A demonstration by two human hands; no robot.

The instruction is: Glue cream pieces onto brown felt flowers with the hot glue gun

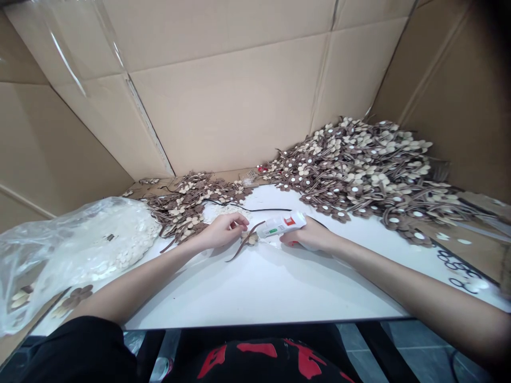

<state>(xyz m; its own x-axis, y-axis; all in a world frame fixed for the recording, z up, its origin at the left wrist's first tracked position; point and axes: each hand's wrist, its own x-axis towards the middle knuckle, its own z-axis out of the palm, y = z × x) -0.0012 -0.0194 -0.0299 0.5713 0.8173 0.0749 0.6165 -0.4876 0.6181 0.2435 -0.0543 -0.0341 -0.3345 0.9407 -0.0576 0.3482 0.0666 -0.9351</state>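
My right hand [309,234] is wrapped round the handle of a white hot glue gun [275,225] with a red and a green patch on its side. The gun's nozzle points left, over a small beige felt flower [251,239] with a long brown strip [238,254] lying across it on the white table [255,298]. Just left of the flower is my left hand [225,230], its fingers curled and pinched together near the strip. Whatever is between those fingertips is too small to make out.
A large heap of brown and beige felt flowers [351,165] lies at the back right, a smaller pile [187,205] at the back left. A clear plastic bag [107,234] of white pieces sits at left. Behind them stand cardboard walls [235,106]. A black cord [271,209] runs behind the gun.
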